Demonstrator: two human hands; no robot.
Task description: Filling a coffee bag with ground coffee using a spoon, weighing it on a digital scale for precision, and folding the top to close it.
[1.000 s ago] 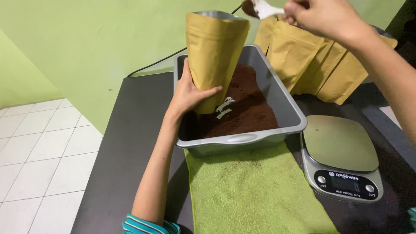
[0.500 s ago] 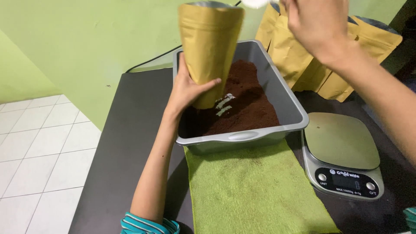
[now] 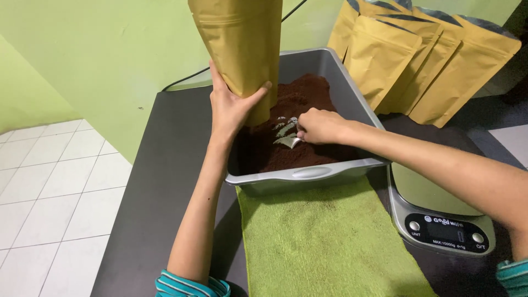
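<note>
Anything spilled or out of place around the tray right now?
A few dark crumbs of ground powder speckle the green towel just below the grey tray. Otherwise nothing stands out: left hand holds the pouch upright, right hand grips the scoop in the grounds.

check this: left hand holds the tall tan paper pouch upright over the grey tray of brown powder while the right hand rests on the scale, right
Not quite. In the head view the right hand is down in the grey tray on the brown powder, not on the scale. The left hand does hold the tan pouch.

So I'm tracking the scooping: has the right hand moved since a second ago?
Yes. The right hand came down from above the gray tray's far rim into the brown powder.
</note>
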